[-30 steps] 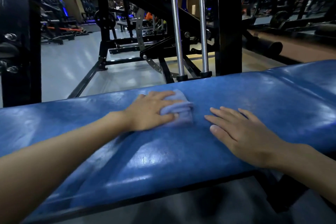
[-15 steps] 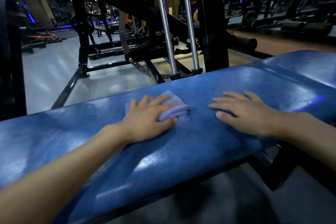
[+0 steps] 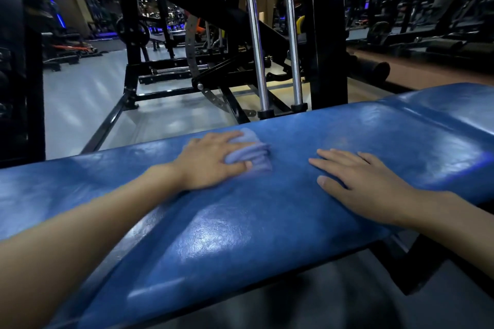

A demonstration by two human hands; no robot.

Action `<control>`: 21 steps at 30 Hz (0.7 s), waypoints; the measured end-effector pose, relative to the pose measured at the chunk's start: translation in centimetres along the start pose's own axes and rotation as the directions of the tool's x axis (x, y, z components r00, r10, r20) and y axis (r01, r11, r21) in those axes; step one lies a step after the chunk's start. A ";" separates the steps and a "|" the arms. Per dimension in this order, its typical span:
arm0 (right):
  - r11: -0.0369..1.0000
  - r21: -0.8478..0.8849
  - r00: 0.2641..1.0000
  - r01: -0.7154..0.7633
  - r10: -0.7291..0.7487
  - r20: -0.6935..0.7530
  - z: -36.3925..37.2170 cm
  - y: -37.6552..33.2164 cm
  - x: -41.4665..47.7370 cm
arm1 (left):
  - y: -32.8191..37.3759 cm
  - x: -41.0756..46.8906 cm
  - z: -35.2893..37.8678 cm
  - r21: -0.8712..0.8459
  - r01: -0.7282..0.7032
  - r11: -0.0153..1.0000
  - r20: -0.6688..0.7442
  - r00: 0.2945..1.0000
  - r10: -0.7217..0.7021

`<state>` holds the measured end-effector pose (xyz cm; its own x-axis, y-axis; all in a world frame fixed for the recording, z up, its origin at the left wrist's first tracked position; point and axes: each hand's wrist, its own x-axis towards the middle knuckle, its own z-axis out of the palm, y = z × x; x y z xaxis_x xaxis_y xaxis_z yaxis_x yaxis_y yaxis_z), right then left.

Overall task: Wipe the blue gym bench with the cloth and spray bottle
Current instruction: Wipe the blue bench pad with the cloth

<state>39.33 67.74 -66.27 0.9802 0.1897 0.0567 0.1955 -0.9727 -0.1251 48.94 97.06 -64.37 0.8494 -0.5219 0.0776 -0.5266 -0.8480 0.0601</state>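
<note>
One blue bench runs left-right (left hand grips cloth).

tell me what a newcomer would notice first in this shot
The glossy blue bench fills the foreground, running across the view. At its middle the left hand grips a bunched pale blue cloth against the padding, while the right hand rests flat beside it. Behind, two chrome rods rise from a black machine frame.

Left hand curled, right hand flat.
</note>
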 end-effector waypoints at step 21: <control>1.000 -0.026 1.000 -0.010 0.010 -0.018 -1.7 -1.7 -0.6 | 7.7 -8.5 -0.1 0.008 -0.282 0.959 -0.033 0.959 0.283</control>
<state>38.34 69.04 -64.38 0.9814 0.1777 0.0730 0.1845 -0.9778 -0.0998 37.63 94.95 -64.43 0.6644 -0.7369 0.1242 -0.7447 -0.6668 0.0276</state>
